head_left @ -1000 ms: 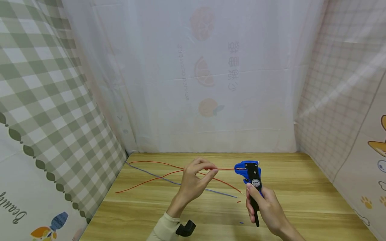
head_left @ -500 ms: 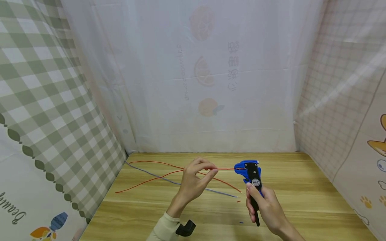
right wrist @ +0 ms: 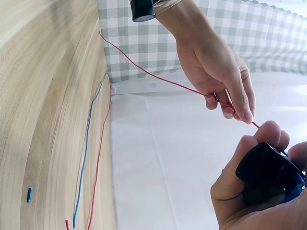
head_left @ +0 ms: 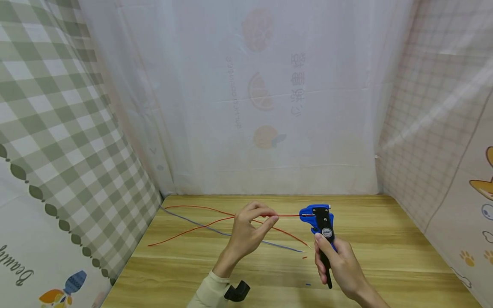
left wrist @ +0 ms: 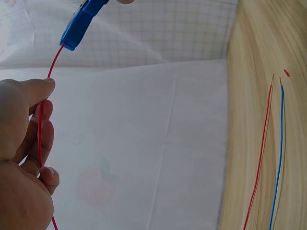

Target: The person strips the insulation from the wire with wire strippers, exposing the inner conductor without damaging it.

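My left hand (head_left: 248, 231) pinches a red wire (head_left: 289, 216) between thumb and fingertips, above the table. The wire's near part trails left behind the hand, and its right end runs into the nose of a blue and black wire stripper (head_left: 323, 220). My right hand (head_left: 340, 267) grips the stripper's handles, its thumb lying along the near side. In the left wrist view the red wire (left wrist: 57, 56) enters the tool's blue tip (left wrist: 72, 40). The right wrist view shows the stripper's dark handle end (right wrist: 264, 165) in the curled right hand; the tool's nose is hidden there.
On the wooden table (head_left: 385, 256) lie another red wire (head_left: 289, 233) and a blue wire (head_left: 283, 246), their right ends bared. A red scrap of insulation (head_left: 304, 257) and a blue scrap (head_left: 308, 284) lie nearby. Cloth curtains (head_left: 269, 179) stand around the table.
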`<state>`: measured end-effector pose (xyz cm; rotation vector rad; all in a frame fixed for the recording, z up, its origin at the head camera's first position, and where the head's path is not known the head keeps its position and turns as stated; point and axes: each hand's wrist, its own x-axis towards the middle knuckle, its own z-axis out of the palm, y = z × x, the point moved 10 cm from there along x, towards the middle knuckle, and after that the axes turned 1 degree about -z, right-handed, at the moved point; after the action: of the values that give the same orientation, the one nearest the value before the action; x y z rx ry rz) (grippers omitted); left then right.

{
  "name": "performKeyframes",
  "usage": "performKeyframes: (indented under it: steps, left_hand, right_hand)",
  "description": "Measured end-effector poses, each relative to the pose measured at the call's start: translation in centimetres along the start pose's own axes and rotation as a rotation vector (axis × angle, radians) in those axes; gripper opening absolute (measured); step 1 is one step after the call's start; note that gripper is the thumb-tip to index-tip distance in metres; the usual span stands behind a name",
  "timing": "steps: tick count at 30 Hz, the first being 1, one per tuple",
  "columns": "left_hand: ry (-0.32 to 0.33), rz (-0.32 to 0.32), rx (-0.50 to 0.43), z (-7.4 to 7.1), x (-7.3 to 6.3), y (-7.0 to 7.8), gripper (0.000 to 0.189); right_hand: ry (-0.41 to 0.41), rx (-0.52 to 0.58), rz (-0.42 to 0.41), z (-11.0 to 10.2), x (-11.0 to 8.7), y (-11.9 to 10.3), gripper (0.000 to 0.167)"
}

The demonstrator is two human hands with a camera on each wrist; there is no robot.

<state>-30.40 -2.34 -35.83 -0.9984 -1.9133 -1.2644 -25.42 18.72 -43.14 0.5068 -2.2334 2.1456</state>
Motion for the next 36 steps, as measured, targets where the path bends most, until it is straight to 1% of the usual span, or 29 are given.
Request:
performKeyframes:
  steps: [4, 6, 10, 13, 17, 26, 31, 36]
  left_hand:
    - [-0.002, -0.001, 0.002, 0.04, 0.03, -0.02, 0.007]
    - [-0.001, 0.000, 0.000, 0.03, 0.02, -0.02, 0.007]
    - [-0.001, 0.002, -0.001, 0.02, -0.01, -0.02, 0.007]
    - [-0.003, 0.005, 0.002, 0.05, -0.03, 0.01, 0.007]
    - [-0.005, 0.013, 0.003, 0.11, -0.08, 0.06, 0.007]
    - [-0.001, 0.018, -0.004, 0.09, -0.14, 0.07, 0.008]
    - [0.001, 0.017, -0.005, 0.00, -0.12, 0.06, 0.007]
    - [0.003, 0.011, -0.003, -0.10, -0.14, -0.02, 0.007]
  right_hand:
    - [0.014, -0.011, 0.021, -0.01, 0.01, 0.09, 0.044]
    - [0.014, -0.011, 0.016, 0.00, 0.02, 0.07, 0.044]
    - [-0.002, -0.002, -0.025, 0.04, 0.03, -0.12, 0.044]
    - [0.009, -0.005, -0.040, -0.14, 0.07, -0.09, 0.045]
    - [0.023, -0.016, -0.034, -0.36, 0.12, 0.05, 0.046]
    - [0.021, -0.046, 0.004, -0.25, 0.02, -0.06, 0.047]
    - [0.012, -0.011, 0.004, -0.07, -0.03, -0.16, 0.046]
    - [0.007, 0.027, -0.010, -0.08, -0.03, -0.08, 0.041]
